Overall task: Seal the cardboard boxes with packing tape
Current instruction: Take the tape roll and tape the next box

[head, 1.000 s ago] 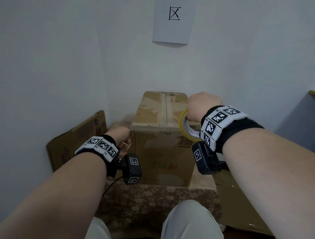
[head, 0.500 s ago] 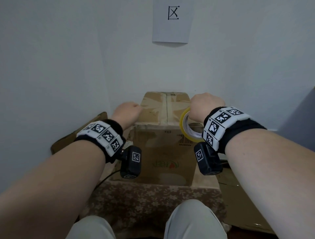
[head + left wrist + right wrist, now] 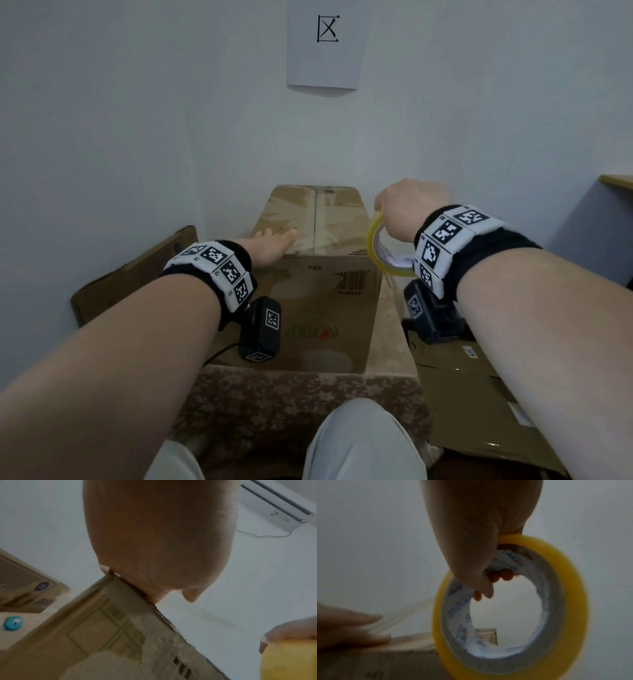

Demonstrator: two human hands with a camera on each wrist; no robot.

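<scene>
A closed brown cardboard box (image 3: 315, 294) stands upright against the wall, old tape along its top seam. My left hand (image 3: 270, 245) lies flat on the near left part of the box top (image 3: 412, 641), fingers straight. To the right of the box my right hand (image 3: 407, 209) grips a yellow tape roll (image 3: 383, 253) (image 3: 513, 609), with fingers hooked through its core. A clear strip of tape (image 3: 406, 614) stretches from the roll to under my left fingers (image 3: 359, 628). In the left wrist view my left palm (image 3: 159, 540) presses the box edge (image 3: 137, 615).
The box sits on a patterned cloth-covered surface (image 3: 284, 404). Flattened cardboard leans at the left (image 3: 133, 274) and lies at the right (image 3: 479, 404). A paper sheet with a symbol (image 3: 327, 44) hangs on the wall. My knees (image 3: 359, 442) are at the bottom.
My left hand rose from beside the box's left side and now lies flat on the box top. The right hand with the roll stayed nearly in place.
</scene>
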